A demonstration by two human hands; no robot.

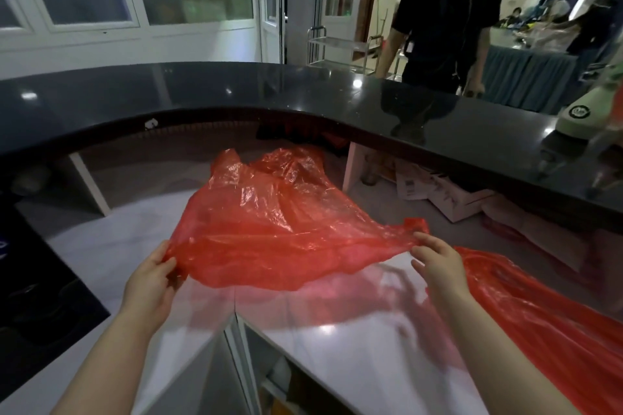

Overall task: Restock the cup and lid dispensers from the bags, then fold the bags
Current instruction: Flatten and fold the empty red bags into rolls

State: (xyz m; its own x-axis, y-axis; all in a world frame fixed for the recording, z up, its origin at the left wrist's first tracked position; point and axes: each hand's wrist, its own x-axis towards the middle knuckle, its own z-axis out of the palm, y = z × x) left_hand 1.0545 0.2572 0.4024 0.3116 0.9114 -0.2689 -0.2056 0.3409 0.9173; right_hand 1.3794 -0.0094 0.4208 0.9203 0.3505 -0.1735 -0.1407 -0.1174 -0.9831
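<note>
A thin, crumpled red plastic bag [269, 222] is stretched out just above the white worktop [101, 246] in the middle of the view. My left hand [151, 283] pinches the bag's near left corner. My right hand [438, 263] pinches its near right corner, where a handle loop sticks up. The bag's far end lies loose on the worktop. A second red bag [546, 323] lies flat on the worktop by my right forearm. No cups or lids show clearly.
A curved black raised counter [303, 91] runs across behind the worktop. A person in dark clothes [445, 17] stands beyond it. A pale green-white object [586, 114] sits on the counter at far right. Cardboard boxes [438, 192] lie under the counter. A dark surface [30, 280] borders the left.
</note>
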